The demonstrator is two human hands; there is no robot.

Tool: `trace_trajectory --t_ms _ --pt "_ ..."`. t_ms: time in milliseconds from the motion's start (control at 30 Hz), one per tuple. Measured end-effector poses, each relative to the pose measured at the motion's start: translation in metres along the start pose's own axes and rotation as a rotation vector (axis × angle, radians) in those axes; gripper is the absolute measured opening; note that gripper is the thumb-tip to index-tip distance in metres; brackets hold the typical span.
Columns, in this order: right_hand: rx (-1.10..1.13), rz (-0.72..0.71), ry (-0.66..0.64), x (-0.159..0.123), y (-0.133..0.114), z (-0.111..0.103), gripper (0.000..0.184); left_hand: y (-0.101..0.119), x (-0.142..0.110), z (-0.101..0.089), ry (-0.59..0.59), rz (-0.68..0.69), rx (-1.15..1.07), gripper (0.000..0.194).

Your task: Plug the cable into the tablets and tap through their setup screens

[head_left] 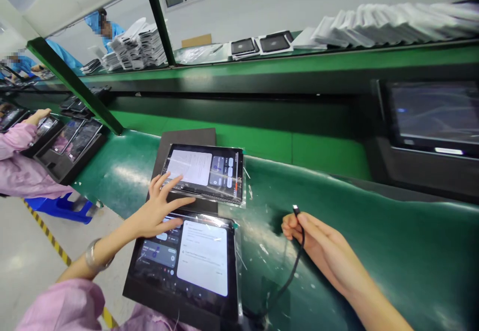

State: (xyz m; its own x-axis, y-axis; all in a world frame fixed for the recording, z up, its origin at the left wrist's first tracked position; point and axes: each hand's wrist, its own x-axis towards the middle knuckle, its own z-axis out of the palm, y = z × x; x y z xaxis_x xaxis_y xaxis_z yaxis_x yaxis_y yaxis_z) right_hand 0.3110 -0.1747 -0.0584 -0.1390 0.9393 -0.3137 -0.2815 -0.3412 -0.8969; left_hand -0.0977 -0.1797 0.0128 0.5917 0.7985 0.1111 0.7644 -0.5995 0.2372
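A long green conveyor bench point(396, 251) is running across the room, its glossy surface scuffed with pale marks, and a green-railed upper shelf point(299, 56) is running along behind it. A pale floor point(26, 256) is stretching away at the left, with yellow-and-black hazard tape point(52, 236) crossing it and one blue plastic crate point(62, 208) sitting beside the bench. Three co-workers are working nearby: one in a blue smock point(107, 34) and a second in blue point(22, 65) beyond the shelf, and a third in a pink sleeve point(18, 161) at the bench on the left. One dark monitor point(430, 114) is facing the bench from the right. A long row of white packets point(392, 24) is lying along the shelf, and further stacks of white packets point(138, 46) are rising at its left end, between two black-trayed tablets point(244, 46) and the co-workers.

Two film-wrapped tablets are lying lit on the bench: a far tablet point(204, 173) on a dark pad point(187, 139) and a near tablet point(187, 266) in a dark tray point(147, 291). The left hand point(160, 211) is spreading open, its fingers point(168, 183) resting on the far tablet's lower edge, just above the near tablet. The right hand point(318, 243) is pinching a black USB cable point(295, 266) closed between thumb and fingers, just below its metal plug point(296, 209).
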Motion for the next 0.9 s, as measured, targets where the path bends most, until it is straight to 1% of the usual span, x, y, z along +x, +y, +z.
trace_trajectory --t_ms 100,200,300,400,467,533,600,700,800,900 --pt "-0.012 -0.011 -0.003 0.0 -0.001 0.001 0.042 -0.001 0.053 0.005 -0.024 0.1 0.018 0.047" --pt "-0.02 -0.015 -0.014 0.0 0.0 0.0 0.044 0.001 0.094 0.017 -0.02 0.16 0.024 0.045" --pt "-0.014 -0.014 -0.014 -0.001 -0.001 0.001 0.045 0.005 0.116 0.028 -0.048 0.202 0.051 0.046" --pt "-0.01 -0.015 -0.004 -0.002 -0.004 0.002 0.046 0.007 0.122 0.028 -0.077 0.192 0.06 0.044" --pt "-0.018 -0.012 -0.009 -0.003 -0.004 0.002 0.045 0.003 0.117 0.018 -0.082 0.153 0.025 0.048" --pt "-0.026 -0.001 -0.017 -0.003 -0.004 0.0 0.042 -0.008 0.104 0.002 -0.11 0.116 -0.036 0.057" --pt "-0.034 0.005 -0.016 -0.002 -0.002 -0.002 0.04 -0.027 0.082 -0.016 -0.158 0.08 -0.099 0.067" --pt "-0.063 0.011 -0.001 0.0 0.001 -0.004 0.039 -0.058 0.038 -0.035 -0.189 -0.031 -0.141 0.085" --pt "-0.107 0.019 0.002 0.002 0.003 -0.004 0.039 -0.076 -0.004 -0.04 -0.209 -0.128 -0.156 0.102" --pt "-0.125 0.03 0.023 0.004 0.004 -0.003 0.037 -0.077 -0.027 -0.035 -0.236 -0.167 -0.17 0.108"
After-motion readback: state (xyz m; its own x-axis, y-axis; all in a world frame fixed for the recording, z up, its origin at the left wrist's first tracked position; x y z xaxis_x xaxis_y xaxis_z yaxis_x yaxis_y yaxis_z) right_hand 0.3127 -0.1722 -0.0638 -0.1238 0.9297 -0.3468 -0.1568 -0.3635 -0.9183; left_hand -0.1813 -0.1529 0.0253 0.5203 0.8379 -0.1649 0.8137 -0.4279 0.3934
